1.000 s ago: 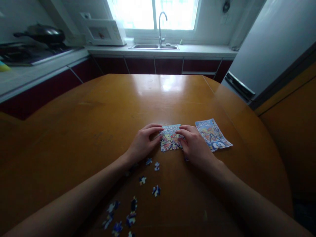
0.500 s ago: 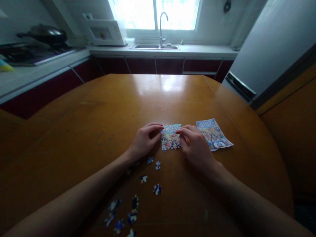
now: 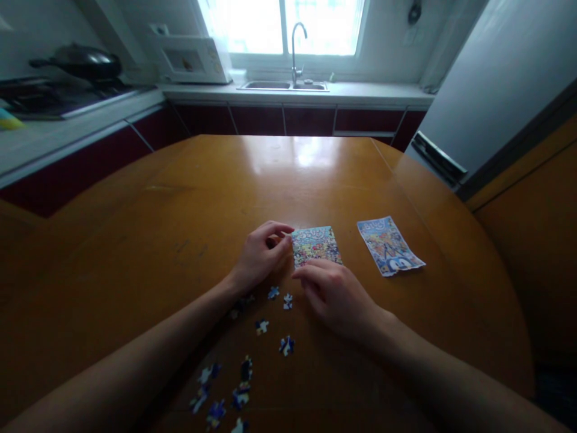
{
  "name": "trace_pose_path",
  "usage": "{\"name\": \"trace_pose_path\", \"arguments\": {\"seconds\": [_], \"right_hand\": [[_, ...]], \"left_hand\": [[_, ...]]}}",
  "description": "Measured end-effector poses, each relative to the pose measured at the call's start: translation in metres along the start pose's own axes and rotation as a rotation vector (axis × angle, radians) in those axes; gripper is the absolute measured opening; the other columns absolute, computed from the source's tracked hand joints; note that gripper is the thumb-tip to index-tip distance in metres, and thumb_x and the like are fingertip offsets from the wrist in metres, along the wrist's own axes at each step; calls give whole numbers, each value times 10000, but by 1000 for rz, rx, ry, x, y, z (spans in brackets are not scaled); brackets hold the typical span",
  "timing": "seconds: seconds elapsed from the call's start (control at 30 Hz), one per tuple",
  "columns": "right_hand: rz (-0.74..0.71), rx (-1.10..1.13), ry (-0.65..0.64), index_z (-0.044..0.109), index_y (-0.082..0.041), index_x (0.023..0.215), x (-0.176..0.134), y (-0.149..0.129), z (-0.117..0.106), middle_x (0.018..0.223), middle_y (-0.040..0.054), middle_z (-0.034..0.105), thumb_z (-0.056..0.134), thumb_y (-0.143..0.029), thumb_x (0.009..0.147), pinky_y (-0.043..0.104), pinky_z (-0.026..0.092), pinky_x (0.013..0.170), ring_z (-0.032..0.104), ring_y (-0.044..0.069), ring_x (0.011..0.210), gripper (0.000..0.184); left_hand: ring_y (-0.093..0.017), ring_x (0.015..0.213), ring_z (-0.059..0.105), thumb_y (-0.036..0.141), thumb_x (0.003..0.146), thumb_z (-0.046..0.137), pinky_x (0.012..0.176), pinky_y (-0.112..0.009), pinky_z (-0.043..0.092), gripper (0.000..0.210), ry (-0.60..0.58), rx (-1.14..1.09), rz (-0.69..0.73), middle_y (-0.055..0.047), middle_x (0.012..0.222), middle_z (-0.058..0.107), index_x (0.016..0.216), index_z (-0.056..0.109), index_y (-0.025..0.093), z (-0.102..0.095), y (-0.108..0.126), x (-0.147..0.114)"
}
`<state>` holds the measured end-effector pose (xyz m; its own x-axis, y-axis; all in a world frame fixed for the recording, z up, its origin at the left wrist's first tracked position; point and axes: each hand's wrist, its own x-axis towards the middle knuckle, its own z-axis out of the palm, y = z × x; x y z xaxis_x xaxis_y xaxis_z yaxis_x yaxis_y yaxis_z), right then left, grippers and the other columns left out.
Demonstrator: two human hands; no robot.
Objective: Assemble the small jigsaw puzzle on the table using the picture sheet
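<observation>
A partly assembled jigsaw puzzle (image 3: pixel 317 242), colourful with pale blue lettering along its top, lies flat on the wooden table. My left hand (image 3: pixel 262 251) is at its left edge, with thumb and forefinger closed on the upper left corner. Over the lower edge is my right hand (image 3: pixel 337 293), its fingers loosely bent and the thumb apart from them; I see nothing held there. It hides the puzzle's lower border. Nearest to it are a loose puzzle piece (image 3: pixel 288 301) and a bluish piece (image 3: pixel 273 293).
Several more loose pieces (image 3: pixel 241 397) are scattered at the table's near side, some beside my left forearm. A printed picture sheet (image 3: pixel 390 245) lies right of the puzzle. Beyond the table (image 3: pixel 270 180) are a sink (image 3: pixel 265 85), a stove with a black pan (image 3: pixel 85 63) and a fridge (image 3: pixel 491 90).
My right hand has moved from the puzzle's right edge down and left to its lower edge, uncovering the right side. My left hand has shifted slightly left.
</observation>
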<state>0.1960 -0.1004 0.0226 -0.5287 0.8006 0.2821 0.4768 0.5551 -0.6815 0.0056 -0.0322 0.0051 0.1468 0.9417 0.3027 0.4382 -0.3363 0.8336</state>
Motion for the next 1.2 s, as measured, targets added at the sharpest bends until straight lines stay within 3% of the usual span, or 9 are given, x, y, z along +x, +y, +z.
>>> {"name": "trace_pose_path", "arguments": {"seconds": [0.13,0.27,0.4,0.53,0.9,1.2], "right_hand": [[27,-14,57,672,-186,985,1,1,-3,934,60,685,479,-65,873,324,475,804,613,176,871,254],[151,-21,215,684,-186,959,3,4,-7,950,73,706,480,-88,883,347,488,801,639,193,876,239],[269,-31,357,700,-183,946,5,10,-13,916,73,722,490,-99,859,359,495,766,656,210,851,242],[308,-34,414,708,-182,917,6,13,-19,870,74,723,482,-111,853,351,490,727,661,211,818,246],[214,-5,367,704,-181,930,2,12,-10,898,78,720,498,-104,859,366,503,767,659,215,860,231],[39,-17,164,690,-190,935,-1,-2,0,913,78,681,543,-138,891,397,495,823,606,218,895,162]], "left_hand": [[-121,712,615,250,850,641,638,-229,496,148,-6,-25,-30,-39,879,676,952,704,164,0,1,0],[-124,689,606,230,844,605,612,-232,481,158,7,-49,-83,-35,888,690,947,705,164,-1,1,0],[-143,750,618,216,827,593,674,-255,485,162,57,-107,-134,-41,906,705,922,715,167,-3,-3,2],[-147,800,617,186,780,596,721,-257,474,161,117,-227,-196,-37,870,697,882,718,164,-4,-9,5],[-90,708,556,140,676,607,597,-182,417,107,210,-750,-391,-29,822,642,765,667,139,-6,-12,11],[-80,669,530,113,683,574,581,-187,400,99,198,-787,-378,-24,774,616,745,648,133,-5,-10,11]]}}
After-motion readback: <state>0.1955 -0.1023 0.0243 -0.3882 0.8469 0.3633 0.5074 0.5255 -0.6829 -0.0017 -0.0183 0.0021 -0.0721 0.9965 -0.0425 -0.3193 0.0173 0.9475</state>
